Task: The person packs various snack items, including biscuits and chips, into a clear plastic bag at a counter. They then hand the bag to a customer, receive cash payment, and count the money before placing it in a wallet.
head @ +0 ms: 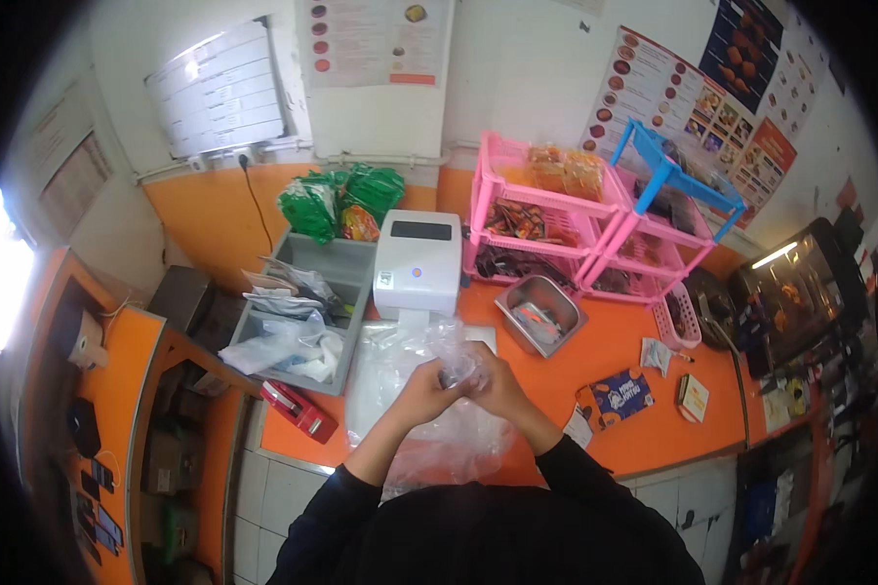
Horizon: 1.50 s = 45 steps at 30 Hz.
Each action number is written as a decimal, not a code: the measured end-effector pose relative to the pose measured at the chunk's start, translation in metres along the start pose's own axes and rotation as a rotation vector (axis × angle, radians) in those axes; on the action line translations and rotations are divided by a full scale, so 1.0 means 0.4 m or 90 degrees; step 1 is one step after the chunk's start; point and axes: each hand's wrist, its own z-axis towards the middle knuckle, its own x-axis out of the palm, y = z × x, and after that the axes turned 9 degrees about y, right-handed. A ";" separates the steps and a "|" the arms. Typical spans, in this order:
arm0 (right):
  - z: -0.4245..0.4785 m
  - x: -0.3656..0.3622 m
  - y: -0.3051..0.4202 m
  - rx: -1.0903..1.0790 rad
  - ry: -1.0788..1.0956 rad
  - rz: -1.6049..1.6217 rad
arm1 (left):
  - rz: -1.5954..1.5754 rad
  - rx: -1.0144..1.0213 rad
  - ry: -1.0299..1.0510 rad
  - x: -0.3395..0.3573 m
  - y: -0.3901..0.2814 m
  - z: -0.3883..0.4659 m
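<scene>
Both hands meet over the orange counter, close in front of a white label printer (418,267). My left hand (426,391) and my right hand (499,384) grip a crumpled piece of clear plastic (450,344), thumbs close together. Whatever may lie inside the plastic between the fingers cannot be made out. More clear plastic bags (450,453) spread flat beneath my wrists, reaching the counter's front edge. A strip of white label paper (413,320) comes out of the printer's front, just beyond my fingers.
Left of the printer stands a grey divided bin (362,274) with plastic bags, beside a red tape dispenser (298,411). To the right are a steel container (541,314), pink shelf racks (549,205) holding packets, and a printed card (616,398). Phones (106,526) lie on the left-hand counter.
</scene>
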 end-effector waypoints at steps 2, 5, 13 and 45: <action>-0.045 -0.048 -0.148 -0.038 -0.040 -0.103 | 0.181 0.019 -0.002 0.008 -0.074 -0.039; -0.080 -0.091 -0.129 0.078 -0.203 0.161 | 0.113 0.139 -0.078 0.004 -0.084 -0.135; -0.204 -0.078 0.095 0.065 -0.489 0.452 | 0.234 -0.133 0.005 0.027 0.282 -0.163; -0.188 0.366 -0.366 0.221 0.105 -0.225 | 0.045 0.049 0.145 0.117 -0.068 -0.298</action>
